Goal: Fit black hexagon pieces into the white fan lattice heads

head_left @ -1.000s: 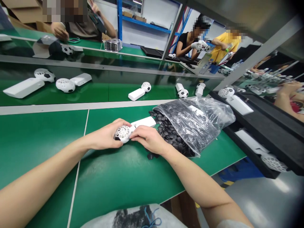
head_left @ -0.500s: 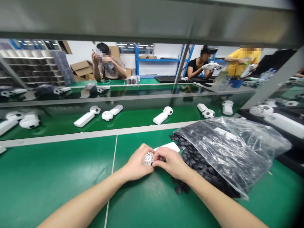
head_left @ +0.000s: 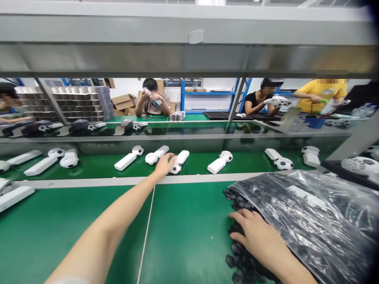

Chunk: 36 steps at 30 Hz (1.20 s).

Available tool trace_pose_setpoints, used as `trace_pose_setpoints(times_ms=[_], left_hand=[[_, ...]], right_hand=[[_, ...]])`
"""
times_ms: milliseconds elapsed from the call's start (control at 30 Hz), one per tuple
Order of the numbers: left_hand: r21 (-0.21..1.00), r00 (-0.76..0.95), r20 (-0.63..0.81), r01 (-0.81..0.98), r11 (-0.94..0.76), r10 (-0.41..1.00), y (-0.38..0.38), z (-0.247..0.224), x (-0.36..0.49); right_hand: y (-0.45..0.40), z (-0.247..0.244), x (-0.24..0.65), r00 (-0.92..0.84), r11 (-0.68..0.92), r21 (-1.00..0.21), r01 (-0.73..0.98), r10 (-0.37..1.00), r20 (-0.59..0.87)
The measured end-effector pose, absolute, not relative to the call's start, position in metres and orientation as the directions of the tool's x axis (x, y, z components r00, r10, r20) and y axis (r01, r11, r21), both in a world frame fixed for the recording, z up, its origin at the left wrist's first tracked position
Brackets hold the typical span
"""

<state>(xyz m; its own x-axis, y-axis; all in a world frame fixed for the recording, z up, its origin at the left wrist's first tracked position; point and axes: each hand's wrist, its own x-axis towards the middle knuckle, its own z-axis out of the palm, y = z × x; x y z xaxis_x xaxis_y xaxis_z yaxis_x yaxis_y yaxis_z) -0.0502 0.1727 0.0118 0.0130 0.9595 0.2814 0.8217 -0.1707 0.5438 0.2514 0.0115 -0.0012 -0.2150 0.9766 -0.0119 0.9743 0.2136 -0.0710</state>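
Note:
My left hand (head_left: 166,165) is stretched out over the green belt, its fingers apart. Right beside the fingertips lies a white device (head_left: 182,157) with a long flat handle and a round football-patterned head; whether they still touch I cannot tell. My right hand (head_left: 257,232) rests with fingers spread on a heap of small black angular pieces (head_left: 237,260). These pieces spill from the mouth of a clear plastic bag (head_left: 308,213), which lies just right of that hand. Any piece under the right fingers is hidden.
Similar white devices (head_left: 217,165) lie spaced along the belt (head_left: 195,157), behind a pale rail (head_left: 97,182). More white parts (head_left: 16,197) sit at the left table edge. A metal beam (head_left: 133,59) crosses overhead. Several people sit at the far bench.
Both hands have parted. My left hand has moved forward to the belt, where the white device from the hands now lies. My right hand has shifted right onto the black pieces. The view has tilted up.

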Motion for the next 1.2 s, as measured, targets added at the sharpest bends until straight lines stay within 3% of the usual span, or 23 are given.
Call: trace_pose_setpoints(times_ms=[233,400,533,667,767,900,1067,1200], left_hand=[[0.332,-0.047,0.152,0.943,-0.006,0.987,0.206,0.012,-0.111],[0.228,0.030,0.034,0.973,-0.037,0.999,0.184,0.022,-0.113],[0.235,0.113,-0.080,0.968,-0.092,0.990,0.124,0.031,-0.100],[0.349,0.361,-0.189,0.894,-0.281,0.913,0.046,0.035,-0.067],[0.331,0.492,-0.126,0.839,-0.431,0.862,0.009,0.038,-0.033],[0.243,0.597,-0.005,0.779,-0.578,0.802,0.004,0.031,0.000],[0.273,0.455,0.002,0.856,-0.438,0.891,0.016,0.013,0.017],[0.238,0.393,0.026,0.891,-0.388,0.919,0.011,0.006,0.022]], right_hand=[[0.016,0.011,0.245,-0.156,0.142,-0.097,0.985,0.974,-0.162],[0.012,0.015,0.242,-0.081,0.088,0.097,0.991,0.994,-0.071],[0.008,0.021,0.239,-0.111,0.128,0.126,0.984,0.985,-0.135],[0.007,0.025,0.235,-0.156,0.178,0.134,0.975,0.975,-0.160],[0.007,0.024,0.233,-0.189,0.202,0.115,0.973,0.975,-0.114],[0.006,0.022,0.235,-0.248,0.251,0.037,0.967,0.965,-0.086],[0.008,0.022,0.240,-0.266,0.255,-0.112,0.961,0.959,-0.097],[0.008,0.021,0.230,-0.371,0.410,-0.448,0.794,0.912,0.175]])
